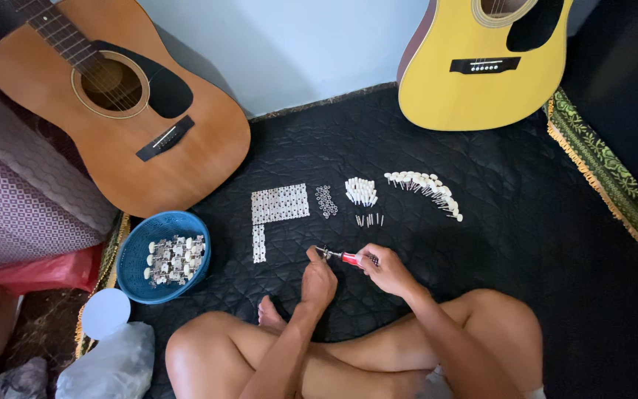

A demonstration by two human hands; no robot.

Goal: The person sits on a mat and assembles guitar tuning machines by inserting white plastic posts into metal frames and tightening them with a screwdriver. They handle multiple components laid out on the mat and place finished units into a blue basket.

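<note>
Right hand (pixel 385 270) closes around a red-handled screwdriver (pixel 348 258) — its tip meets a small metal part (pixel 319 252) pinched in the left hand (pixel 317 281), just above the black quilted mat (pixel 511 222). Rows of tuner pieces (pixel 280 203) lie beyond — a blue basket (pixel 131 255) sits well left.

Screwdriver (pixel 345 257): glossy red plastic handle, metal shaft. Quilted black mat (pixel 526 222): matt cloth. Basket (pixel 136 258): blue plastic.
</note>
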